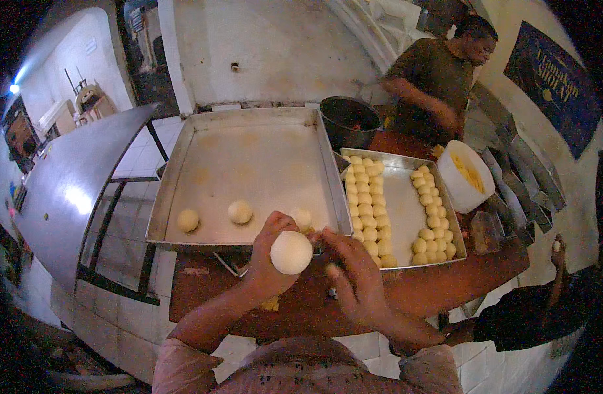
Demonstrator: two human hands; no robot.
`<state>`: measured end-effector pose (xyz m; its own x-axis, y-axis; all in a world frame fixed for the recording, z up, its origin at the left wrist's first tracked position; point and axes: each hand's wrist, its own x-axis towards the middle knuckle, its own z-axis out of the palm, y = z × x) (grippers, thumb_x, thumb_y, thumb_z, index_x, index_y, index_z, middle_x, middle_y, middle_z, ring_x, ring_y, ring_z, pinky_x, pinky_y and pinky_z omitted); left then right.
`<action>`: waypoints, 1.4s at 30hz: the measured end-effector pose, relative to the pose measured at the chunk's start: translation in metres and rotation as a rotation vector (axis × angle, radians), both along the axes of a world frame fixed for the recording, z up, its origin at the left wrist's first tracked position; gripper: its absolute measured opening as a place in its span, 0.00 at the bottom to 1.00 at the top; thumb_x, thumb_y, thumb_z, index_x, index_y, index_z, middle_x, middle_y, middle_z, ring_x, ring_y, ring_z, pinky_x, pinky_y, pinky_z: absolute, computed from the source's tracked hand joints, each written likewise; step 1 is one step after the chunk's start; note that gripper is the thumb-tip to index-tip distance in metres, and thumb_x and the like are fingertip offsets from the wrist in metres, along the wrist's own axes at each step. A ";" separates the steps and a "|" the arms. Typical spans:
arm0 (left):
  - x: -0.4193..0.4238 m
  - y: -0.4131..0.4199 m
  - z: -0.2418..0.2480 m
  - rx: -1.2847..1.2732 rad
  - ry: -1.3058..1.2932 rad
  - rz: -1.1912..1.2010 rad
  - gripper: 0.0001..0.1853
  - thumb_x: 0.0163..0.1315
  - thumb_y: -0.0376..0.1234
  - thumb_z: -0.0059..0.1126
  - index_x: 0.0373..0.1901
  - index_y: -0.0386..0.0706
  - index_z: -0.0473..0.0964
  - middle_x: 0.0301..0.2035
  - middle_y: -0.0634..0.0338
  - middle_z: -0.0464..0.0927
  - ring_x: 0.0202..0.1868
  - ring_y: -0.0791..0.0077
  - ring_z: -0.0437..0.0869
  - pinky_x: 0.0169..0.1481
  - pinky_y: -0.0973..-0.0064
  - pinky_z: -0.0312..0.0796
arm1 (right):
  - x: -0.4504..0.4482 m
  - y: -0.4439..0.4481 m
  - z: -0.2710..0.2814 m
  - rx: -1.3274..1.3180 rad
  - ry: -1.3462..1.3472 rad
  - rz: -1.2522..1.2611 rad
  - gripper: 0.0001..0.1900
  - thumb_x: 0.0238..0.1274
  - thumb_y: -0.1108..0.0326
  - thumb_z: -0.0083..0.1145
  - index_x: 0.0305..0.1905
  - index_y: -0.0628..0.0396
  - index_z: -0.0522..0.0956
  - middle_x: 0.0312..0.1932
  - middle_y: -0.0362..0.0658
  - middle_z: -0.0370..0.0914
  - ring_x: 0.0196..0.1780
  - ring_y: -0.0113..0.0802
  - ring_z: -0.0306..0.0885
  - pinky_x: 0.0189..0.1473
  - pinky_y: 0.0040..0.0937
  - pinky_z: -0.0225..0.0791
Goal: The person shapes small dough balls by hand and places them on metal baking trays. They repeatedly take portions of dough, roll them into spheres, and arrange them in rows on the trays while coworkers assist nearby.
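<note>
A smooth, pale dough ball (291, 252) rests in my left hand (271, 266), whose fingers curl around its far side. Just right of it is my right hand (353, 276), fingers apart and apparently holding nothing. Both hands are over the near edge of a large metal baking tray (252, 162). Inside that tray, along its near side, lie a dough ball (188, 220) at the left, another (240, 212) in the middle and a third (301, 217) partly hidden behind my left hand.
A second tray (397, 197) holds rows of small dough balls. Near it stand a dark pot (349, 120) and a white tub (465, 175) with yellow filling. All rest on a brown table (439, 290). One person (429, 83) stands beyond; another (533, 315) is at right. A metal table (80, 187) is left.
</note>
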<state>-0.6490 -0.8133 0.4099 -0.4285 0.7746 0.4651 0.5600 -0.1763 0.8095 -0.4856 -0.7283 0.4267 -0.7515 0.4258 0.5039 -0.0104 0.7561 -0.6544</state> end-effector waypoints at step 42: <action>-0.177 -0.032 0.060 0.077 0.686 0.483 0.27 0.62 0.28 0.49 0.65 0.45 0.66 0.67 0.46 0.60 0.70 0.51 0.60 0.73 0.57 0.53 | -0.015 0.090 -0.082 -0.332 -0.143 0.011 0.08 0.49 0.75 0.65 0.35 0.57 0.77 0.68 0.57 0.60 0.72 0.58 0.56 0.67 0.51 0.59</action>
<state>-0.8264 -0.8449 0.4703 -0.3081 0.5345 0.7870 0.9513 0.1682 0.2582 -0.5004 -0.6381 0.3445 -0.8098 0.5402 0.2288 0.0926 0.5027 -0.8595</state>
